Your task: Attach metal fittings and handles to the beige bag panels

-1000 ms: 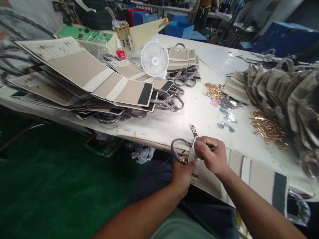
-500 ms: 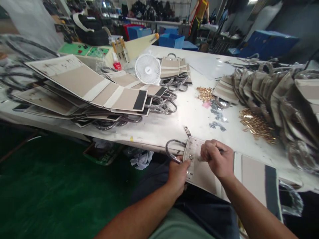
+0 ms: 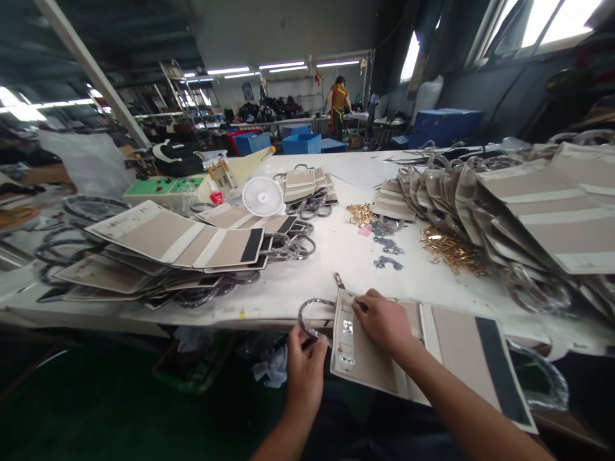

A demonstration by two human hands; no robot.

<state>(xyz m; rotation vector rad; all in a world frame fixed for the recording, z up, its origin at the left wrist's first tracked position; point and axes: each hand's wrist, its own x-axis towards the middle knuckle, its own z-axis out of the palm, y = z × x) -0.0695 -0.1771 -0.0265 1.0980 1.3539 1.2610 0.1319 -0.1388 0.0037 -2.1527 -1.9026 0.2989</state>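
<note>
A beige bag panel [image 3: 459, 339] with pale cross strips and a dark end band lies across the table's front edge, partly overhanging it. Plastic-wrapped handles loop out at both ends. My left hand [image 3: 306, 368] pinches the dark handle [image 3: 312, 302] at the panel's left end. My right hand [image 3: 387, 323] rests on the panel near that end, fingers curled in a pinch around something small and dark that I cannot make out. Shiny metal fittings [image 3: 346, 328] sit in the panel's left strip, beside my right fingertips. A short zipper-pull-like piece [image 3: 339, 280] sticks out past the top corner.
Stacked panels [image 3: 177, 240] lie on the left, with more panels [image 3: 542, 211] piled on the right. Brass-coloured pieces [image 3: 451, 250] and dark bits [image 3: 388, 262] are scattered between. A white fan [image 3: 262, 196] stands behind. Far back, a person [image 3: 339, 102] stands near blue bins [image 3: 302, 144].
My left hand has moved off the panel's fittings to the handle on the left. My right hand has shifted toward the panel's upper left corner. The view has tilted up.
</note>
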